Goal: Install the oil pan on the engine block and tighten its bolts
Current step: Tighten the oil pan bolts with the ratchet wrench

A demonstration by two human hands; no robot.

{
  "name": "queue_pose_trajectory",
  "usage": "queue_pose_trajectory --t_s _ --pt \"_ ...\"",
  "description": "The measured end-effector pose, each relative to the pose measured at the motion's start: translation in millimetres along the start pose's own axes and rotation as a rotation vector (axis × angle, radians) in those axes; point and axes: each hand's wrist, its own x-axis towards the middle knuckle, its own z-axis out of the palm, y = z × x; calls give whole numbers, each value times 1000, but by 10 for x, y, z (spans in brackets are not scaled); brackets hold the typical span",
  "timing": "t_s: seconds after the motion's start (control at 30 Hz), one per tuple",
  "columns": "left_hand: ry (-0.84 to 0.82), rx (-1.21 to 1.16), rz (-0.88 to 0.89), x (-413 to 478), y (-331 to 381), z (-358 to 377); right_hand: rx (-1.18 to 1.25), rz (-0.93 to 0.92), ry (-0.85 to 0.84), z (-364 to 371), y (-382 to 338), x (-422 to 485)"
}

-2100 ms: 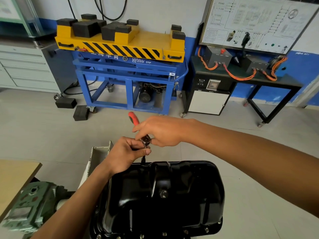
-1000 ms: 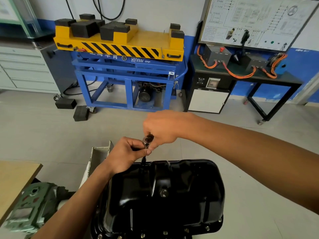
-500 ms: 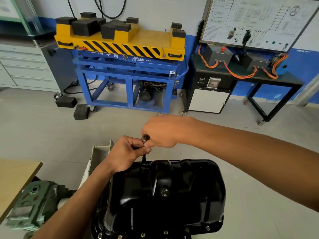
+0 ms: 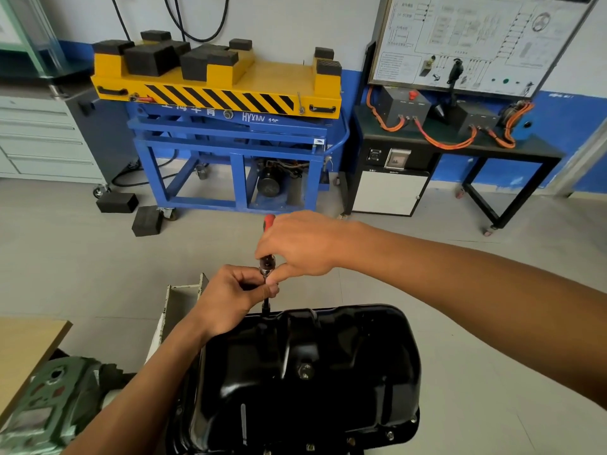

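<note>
Both hands are gripping a ratchet over the pan: left hand pinching its head, right hand wrapping its handle.

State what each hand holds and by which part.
Both hold the ratchet: the right hand grips its red handle, the left hand pinches the shaft below the head, at the far rim of the oil pan.

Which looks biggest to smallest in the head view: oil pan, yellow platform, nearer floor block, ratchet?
1. Oil pan, though it is nearest the camera, which inflates it.
2. Yellow platform.
3. Nearer floor block.
4. Ratchet, only partly visible, so its place is unsure.
</note>
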Motion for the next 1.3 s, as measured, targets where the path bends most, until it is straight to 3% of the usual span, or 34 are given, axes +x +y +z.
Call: queue_pose_trajectory --t_s 0.23,0.37,0.5,0.77,1.07,1.3 --pt "-13 62 49 5 -16 15 -192 6 230 81 -158 52" --pt "42 24 36 16 -56 -6 -14 -73 158 99 31 -1" --pt "3 25 35 24 -51 -1 5 -145 187 252 104 -35" --pt "58 31 15 3 -29 -12 310 142 311 506 -94 -39" --pt "82 -28 202 -61 13 20 513 -14 214 126 -93 -217" --pt "59 -8 144 -52 -4 8 563 -6 213 200 -81 -203"
